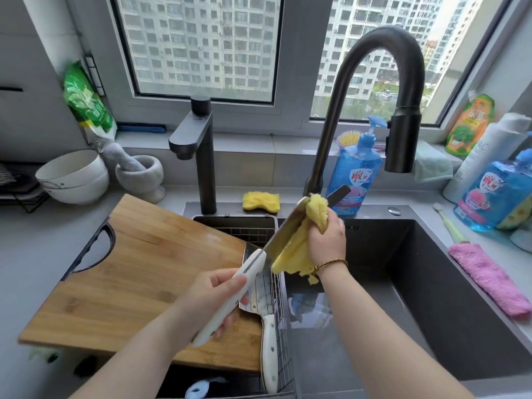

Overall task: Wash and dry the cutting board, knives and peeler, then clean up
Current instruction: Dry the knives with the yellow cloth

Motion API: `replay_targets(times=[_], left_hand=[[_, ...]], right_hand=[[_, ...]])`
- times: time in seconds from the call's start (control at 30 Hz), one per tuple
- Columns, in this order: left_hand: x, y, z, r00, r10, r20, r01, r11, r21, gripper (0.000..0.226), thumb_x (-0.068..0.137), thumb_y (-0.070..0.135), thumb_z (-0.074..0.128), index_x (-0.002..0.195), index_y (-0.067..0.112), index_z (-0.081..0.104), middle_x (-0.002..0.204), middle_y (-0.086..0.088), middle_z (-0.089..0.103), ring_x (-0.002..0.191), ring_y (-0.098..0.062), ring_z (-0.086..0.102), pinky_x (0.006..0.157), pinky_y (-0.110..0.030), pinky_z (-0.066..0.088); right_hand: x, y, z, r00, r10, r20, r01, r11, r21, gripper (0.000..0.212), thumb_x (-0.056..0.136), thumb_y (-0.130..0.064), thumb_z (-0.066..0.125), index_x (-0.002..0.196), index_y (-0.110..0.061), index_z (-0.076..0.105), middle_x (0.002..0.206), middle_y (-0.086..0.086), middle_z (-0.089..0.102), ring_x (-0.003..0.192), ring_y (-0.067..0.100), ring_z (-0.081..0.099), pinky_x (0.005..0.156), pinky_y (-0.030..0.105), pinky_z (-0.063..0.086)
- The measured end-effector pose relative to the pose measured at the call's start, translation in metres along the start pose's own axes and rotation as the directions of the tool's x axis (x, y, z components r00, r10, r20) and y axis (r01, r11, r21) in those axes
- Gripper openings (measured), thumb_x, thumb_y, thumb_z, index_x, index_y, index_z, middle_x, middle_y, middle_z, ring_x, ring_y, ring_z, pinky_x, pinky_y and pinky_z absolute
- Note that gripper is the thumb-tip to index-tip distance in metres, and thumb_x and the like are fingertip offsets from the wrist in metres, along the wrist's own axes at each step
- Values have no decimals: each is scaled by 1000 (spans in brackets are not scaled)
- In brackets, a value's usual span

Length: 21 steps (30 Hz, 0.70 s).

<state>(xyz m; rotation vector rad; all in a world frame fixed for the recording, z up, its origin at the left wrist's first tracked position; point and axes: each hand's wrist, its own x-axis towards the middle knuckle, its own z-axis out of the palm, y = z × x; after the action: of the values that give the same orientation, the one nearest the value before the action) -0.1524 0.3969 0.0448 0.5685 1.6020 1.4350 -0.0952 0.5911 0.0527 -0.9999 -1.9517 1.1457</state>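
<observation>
My left hand [214, 295] grips the white handle of a cleaver [283, 230], holding it over the sink with the blade pointing up and away. My right hand [326, 240] grips a yellow cloth [293, 253] that is wrapped over the blade. A second white-handled knife [267, 338] lies in the wire drain basket [280, 306], its blade partly hidden under my left hand. The wooden cutting board [126, 272] rests across the counter and the sink's left side. A light blue object, possibly the peeler [198, 388], shows at the bottom edge.
A tall dark faucet [383, 90] arches over the dark sink [417, 298]; a smaller tap [201, 148] stands left of it. Blue soap bottles [352, 171], a yellow sponge [260, 201], a pink cloth [489, 279], white bowls [73, 177] and a mortar [142, 174] ring the sink.
</observation>
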Motion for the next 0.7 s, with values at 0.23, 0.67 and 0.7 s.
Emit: replay_targets(times=[0.23, 0.67, 0.7], left_hand=[[9, 1, -2, 949, 216, -228, -136, 937, 322, 23, 84, 13, 63, 90, 35, 61, 52, 13, 60, 41, -2, 47, 41, -17, 40], [2, -10, -11, 984, -167, 69, 156, 978, 142, 17, 68, 27, 61, 74, 14, 53, 56, 2, 51, 43, -9, 40, 48, -17, 32], [1, -10, -12, 986, -160, 45, 150, 973, 174, 17, 69, 28, 62, 77, 14, 54, 55, 3, 51, 43, -10, 40, 47, -18, 32]], right_hand=[[-37, -11, 19, 895, 184, 405, -381, 787, 485, 15, 94, -28, 46, 90, -16, 55, 82, 3, 58, 75, 16, 57, 70, 28, 49], [-34, 2, 21, 854, 356, 380, -510, 714, 479, 13, 87, -13, 57, 99, -15, 54, 90, 5, 59, 80, 20, 58, 69, 30, 50], [-35, 3, 22, 847, 361, 390, -521, 706, 480, 13, 87, -13, 58, 100, -14, 53, 90, 5, 59, 80, 20, 59, 67, 30, 50]])
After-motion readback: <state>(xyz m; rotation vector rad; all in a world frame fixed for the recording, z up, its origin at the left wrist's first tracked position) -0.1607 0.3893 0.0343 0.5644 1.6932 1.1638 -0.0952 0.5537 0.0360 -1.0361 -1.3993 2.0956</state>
